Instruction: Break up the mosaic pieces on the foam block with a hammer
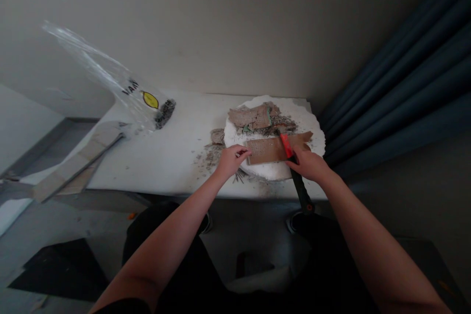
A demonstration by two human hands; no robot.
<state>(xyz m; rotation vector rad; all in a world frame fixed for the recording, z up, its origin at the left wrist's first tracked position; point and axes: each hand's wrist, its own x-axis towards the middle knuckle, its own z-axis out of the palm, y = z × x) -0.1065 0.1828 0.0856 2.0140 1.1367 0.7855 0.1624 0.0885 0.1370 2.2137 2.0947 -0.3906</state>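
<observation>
A brown cardboard-like strip [267, 151] with a dotted left end lies on a round white scalloped mat [272, 172]. My left hand [232, 159] is at the strip's left end, its fingertips pinched together; a small pale bit shows between them, too small to name. A long tool with a red head and black handle [302, 191] slants across the strip, its handle extending past the table's front edge. My right hand [309, 161] is closed around its red part near the strip's right end. Behind the strip lies a cracked brown dotted piece [252, 117] among dark crumbs.
A clear plastic bag [142, 100] with dark bits at its bottom stands on the white table [172, 157]. Grey crumbs [209, 157] are scattered left of the mat. Flattened cardboard [73, 167] and a thin rod [84, 167] lie at the left end. A dark curtain [405, 78] hangs at right.
</observation>
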